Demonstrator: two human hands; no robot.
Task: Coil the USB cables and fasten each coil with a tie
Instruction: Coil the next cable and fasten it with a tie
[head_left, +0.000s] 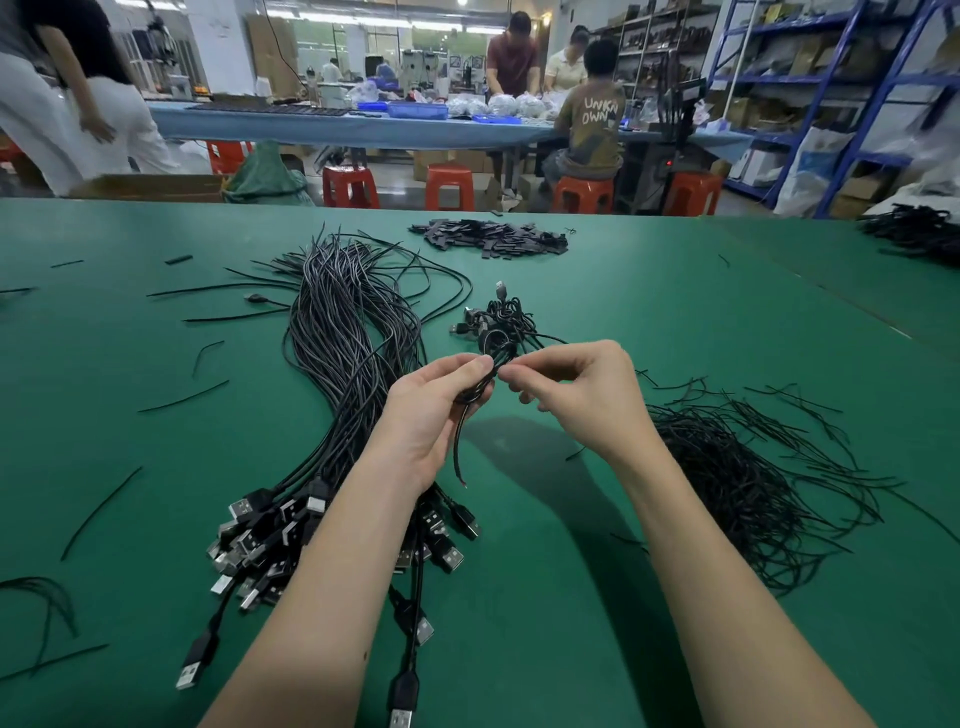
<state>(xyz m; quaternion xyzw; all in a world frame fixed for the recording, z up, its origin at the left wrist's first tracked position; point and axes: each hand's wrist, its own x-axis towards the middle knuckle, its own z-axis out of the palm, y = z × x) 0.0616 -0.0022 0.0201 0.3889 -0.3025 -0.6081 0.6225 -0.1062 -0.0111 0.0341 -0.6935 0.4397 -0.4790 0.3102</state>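
My left hand (428, 415) grips a small coil of black USB cable (480, 387) above the green table (649, 312); a loose cable end hangs down from it. My right hand (576, 395) pinches something thin at the top of that coil, most likely a tie, too small to make out. A large bundle of uncoiled black USB cables (343, 364) lies to the left, its plugs fanned out near my left forearm. A small heap of coiled cables (498, 322) sits just beyond my hands. A loose pile of thin black ties (753, 488) lies on the right.
A heap of flat black pieces (491, 240) lies at the table's far side. More black cables (919, 234) lie at the far right edge. Stray ties are scattered on the left. Beyond the table are red stools (449, 184), people at another bench and blue shelving (831, 78).
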